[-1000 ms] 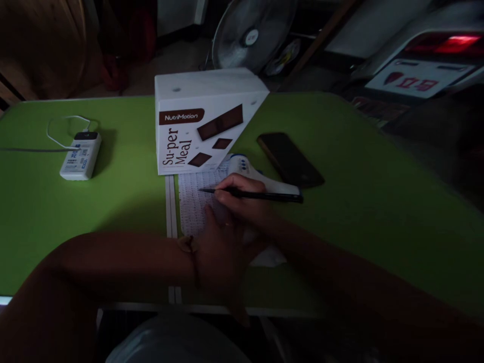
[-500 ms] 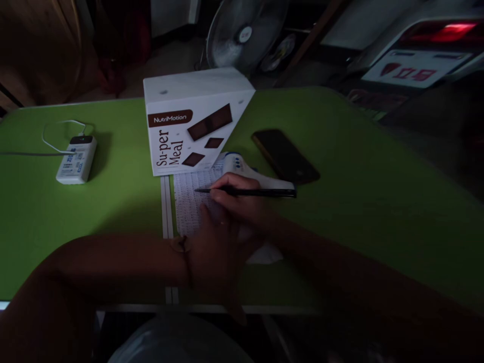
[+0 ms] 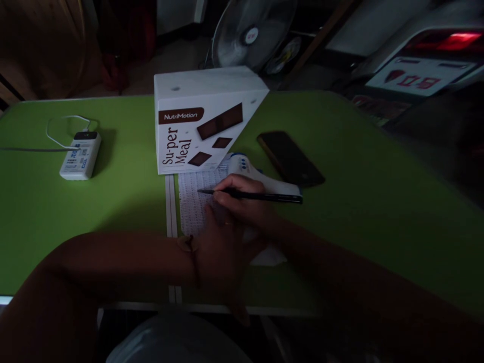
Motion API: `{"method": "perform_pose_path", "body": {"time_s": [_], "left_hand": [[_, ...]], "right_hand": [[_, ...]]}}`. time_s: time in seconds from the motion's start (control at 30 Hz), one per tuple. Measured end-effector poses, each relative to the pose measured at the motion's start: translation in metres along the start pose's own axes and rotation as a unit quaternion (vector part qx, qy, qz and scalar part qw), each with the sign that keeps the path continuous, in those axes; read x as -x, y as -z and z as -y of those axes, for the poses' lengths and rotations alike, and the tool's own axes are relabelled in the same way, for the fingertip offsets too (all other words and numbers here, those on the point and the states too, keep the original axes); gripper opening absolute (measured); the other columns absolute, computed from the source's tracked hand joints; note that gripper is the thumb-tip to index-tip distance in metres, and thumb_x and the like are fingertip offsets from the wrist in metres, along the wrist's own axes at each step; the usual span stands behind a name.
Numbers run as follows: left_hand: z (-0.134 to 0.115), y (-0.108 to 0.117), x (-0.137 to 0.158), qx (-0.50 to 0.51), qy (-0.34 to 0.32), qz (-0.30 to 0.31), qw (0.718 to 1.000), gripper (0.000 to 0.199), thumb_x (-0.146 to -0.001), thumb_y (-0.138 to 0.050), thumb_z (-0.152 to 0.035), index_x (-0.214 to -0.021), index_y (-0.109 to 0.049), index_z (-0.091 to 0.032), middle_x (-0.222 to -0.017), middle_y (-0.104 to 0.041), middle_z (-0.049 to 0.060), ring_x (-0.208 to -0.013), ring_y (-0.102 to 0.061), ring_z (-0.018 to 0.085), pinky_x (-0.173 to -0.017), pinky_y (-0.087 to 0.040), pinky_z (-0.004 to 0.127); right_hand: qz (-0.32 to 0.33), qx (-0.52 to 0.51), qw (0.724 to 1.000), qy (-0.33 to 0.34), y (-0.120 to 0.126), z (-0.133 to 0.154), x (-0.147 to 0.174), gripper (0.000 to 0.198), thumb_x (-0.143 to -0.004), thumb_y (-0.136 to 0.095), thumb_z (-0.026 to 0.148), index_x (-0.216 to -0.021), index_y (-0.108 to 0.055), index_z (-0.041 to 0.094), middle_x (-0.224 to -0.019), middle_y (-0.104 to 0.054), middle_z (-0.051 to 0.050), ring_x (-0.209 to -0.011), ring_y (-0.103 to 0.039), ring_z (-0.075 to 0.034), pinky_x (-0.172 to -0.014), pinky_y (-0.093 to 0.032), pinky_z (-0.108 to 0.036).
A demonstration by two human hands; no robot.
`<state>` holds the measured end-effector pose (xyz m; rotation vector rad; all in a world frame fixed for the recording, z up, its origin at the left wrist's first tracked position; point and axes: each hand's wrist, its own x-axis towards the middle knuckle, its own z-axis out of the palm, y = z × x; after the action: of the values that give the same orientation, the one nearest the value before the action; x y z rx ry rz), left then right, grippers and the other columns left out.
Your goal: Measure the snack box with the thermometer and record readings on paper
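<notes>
A black pen (image 3: 272,197) is pinched in my right hand (image 3: 242,196), its tip pointing left over a sheet of paper (image 3: 192,201) covered in rows of small marks. Lying across the lower part of the paper, my left hand (image 3: 221,247) has its fingers spread and passes close under the right one. The hands hide much of the sheet. Just behind the paper stands a white NutriMotion box (image 3: 204,126), covering its far edge. A white handheld device with blue parts (image 3: 242,164), perhaps a thermometer, lies partly behind my right hand.
A dark phone (image 3: 291,158) lies right of the box on the green table (image 3: 128,201). At the left is a white power bank (image 3: 81,156) with a cable plugged in. Beyond the table stand a fan (image 3: 251,35) and a machine with a red light (image 3: 459,40).
The whole view has shifted slightly, so the table and things appear a little further right. Both hands keep nearly the same pose, with the pen still over the paper.
</notes>
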<state>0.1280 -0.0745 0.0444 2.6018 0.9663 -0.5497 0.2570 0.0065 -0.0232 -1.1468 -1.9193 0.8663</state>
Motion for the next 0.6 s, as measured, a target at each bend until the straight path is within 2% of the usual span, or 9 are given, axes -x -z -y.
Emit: {"method": "perform_pose_path", "body": {"time_s": [0.17,0.37,0.53,0.6], "left_hand": [[0.0013,-0.0057,-0.0011,0.020,-0.001,-0.026,0.999,0.141,-0.064,-0.087,-0.073,-0.171,-0.012,-0.020,-0.175,-0.005,0.029,-0.159,-0.001,0.057,-0.124,-0.009,0.076],[-0.0005,-0.0089,-0.0045,0.034,0.008,-0.029,0.999,0.149,-0.056,-0.094,-0.068,-0.171,-0.012,-0.020,-0.174,-0.004,0.030,-0.157,-0.004,0.061,-0.121,-0.010,0.078],[0.0003,-0.0073,-0.0040,0.029,0.011,-0.009,0.999,0.143,-0.061,-0.088,-0.074,-0.171,-0.013,-0.021,-0.175,-0.006,0.027,-0.158,0.001,0.059,-0.123,-0.010,0.076],[0.0009,-0.0085,-0.0039,0.029,0.009,-0.021,0.999,0.145,-0.061,-0.086,-0.077,-0.171,-0.010,-0.020,-0.175,-0.006,0.029,-0.158,0.003,0.059,-0.122,-0.010,0.077]], "right_hand": [[0.013,-0.007,1.000,-0.001,0.0015,0.0024,-0.0003,0.006,-0.078,-0.065,0.026,-0.073,-0.063,0.027,-0.070,-0.069,0.000,-0.066,-0.065,-0.020,-0.063,-0.054,-0.036],[0.013,-0.009,1.000,-0.014,0.0049,0.0060,0.0010,0.006,-0.080,-0.063,0.024,-0.076,-0.062,0.027,-0.074,-0.067,0.000,-0.072,-0.065,-0.020,-0.065,-0.054,-0.034],[0.020,-0.016,1.000,-0.007,0.0049,0.0057,-0.0010,0.005,-0.077,-0.063,0.023,-0.074,-0.061,0.027,-0.069,-0.063,0.000,-0.067,-0.062,-0.019,-0.063,-0.052,-0.034],[0.018,-0.017,1.000,-0.010,0.0048,0.0059,-0.0006,0.007,-0.078,-0.063,0.023,-0.075,-0.060,0.028,-0.069,-0.063,0.000,-0.067,-0.062,-0.019,-0.062,-0.051,-0.034]]}}
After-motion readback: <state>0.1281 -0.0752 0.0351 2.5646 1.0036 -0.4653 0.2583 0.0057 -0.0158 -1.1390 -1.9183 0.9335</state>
